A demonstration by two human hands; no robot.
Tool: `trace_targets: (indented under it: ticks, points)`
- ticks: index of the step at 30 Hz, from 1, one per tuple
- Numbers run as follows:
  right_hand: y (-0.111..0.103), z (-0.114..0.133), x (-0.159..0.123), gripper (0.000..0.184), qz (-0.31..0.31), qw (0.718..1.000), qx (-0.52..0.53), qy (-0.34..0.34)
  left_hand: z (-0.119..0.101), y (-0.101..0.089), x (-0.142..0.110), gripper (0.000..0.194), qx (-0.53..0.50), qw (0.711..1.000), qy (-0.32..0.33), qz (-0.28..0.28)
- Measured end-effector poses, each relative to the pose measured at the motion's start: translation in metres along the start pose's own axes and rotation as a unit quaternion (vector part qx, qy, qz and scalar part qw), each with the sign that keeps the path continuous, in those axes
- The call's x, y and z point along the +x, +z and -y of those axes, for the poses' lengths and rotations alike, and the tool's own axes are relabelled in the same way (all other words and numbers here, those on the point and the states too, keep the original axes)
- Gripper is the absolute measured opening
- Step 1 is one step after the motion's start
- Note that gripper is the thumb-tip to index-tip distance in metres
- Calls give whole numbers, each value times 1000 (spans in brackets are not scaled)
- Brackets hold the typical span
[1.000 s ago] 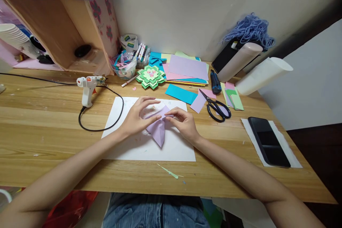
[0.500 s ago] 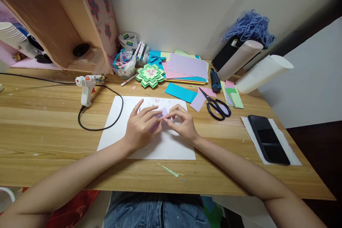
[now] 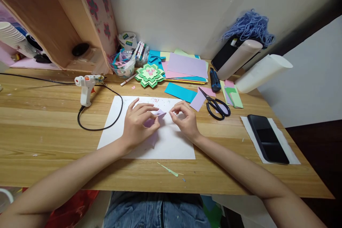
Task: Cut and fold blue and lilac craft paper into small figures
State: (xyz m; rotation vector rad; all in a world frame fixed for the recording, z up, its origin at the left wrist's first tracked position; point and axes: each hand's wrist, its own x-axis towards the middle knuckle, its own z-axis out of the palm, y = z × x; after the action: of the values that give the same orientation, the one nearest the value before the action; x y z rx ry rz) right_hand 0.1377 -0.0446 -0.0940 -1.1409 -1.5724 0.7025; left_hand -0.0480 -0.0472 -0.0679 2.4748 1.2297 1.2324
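My left hand [image 3: 138, 125] pinches a folded piece of light purple paper [image 3: 161, 113] over the white sheet [image 3: 173, 148]. One pointed corner of the paper sticks out to the right of the fingers, and another part shows below them. Much of it is hidden behind the hand. Just right of that corner, my right hand [image 3: 187, 121] is closed in a pinch, apart from the paper. Whether anything tiny sits between its fingertips I cannot make out.
A hot glue gun [image 3: 87, 87] with its looping cord stands left of the sheet. Black scissors [image 3: 217, 108], a utility knife [image 3: 214, 80] and cut paper strips lie to the right. Behind are a green layered paper flower [image 3: 150, 75] and stacked coloured paper [image 3: 187, 65]. A phone [image 3: 268, 139] lies far right.
My right hand has let go of the purple paper's corner and drawn slightly right. My left hand has shifted a little left with the paper, showing more of it.
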Motion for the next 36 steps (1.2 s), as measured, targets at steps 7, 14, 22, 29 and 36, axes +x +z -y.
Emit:
trace_targets:
  ticks: [7, 14, 22, 29, 36]
  points:
    - [9, -4, -5, 30, 158, 962, 179, 130, -5, -3, 5, 10, -70, 994, -79, -13]
    - [16, 6, -13, 49, 177, 861, 376, 293, -7, -1, 2, 9, -123, 978, -165, -29]
    - [10, 6, -3, 54, 121, 872, 373, 294, 1, 3, 2, 21, -108, 985, -133, -13]
    - [6, -2, 1, 60, 114, 887, 377, 241, 15, -3, 7, 35, -21, 997, 58, 42]
    - [7, 1, -8, 49, 133, 900, 374, 180, 22, 0, 6, 27, 17, 993, 104, 48]
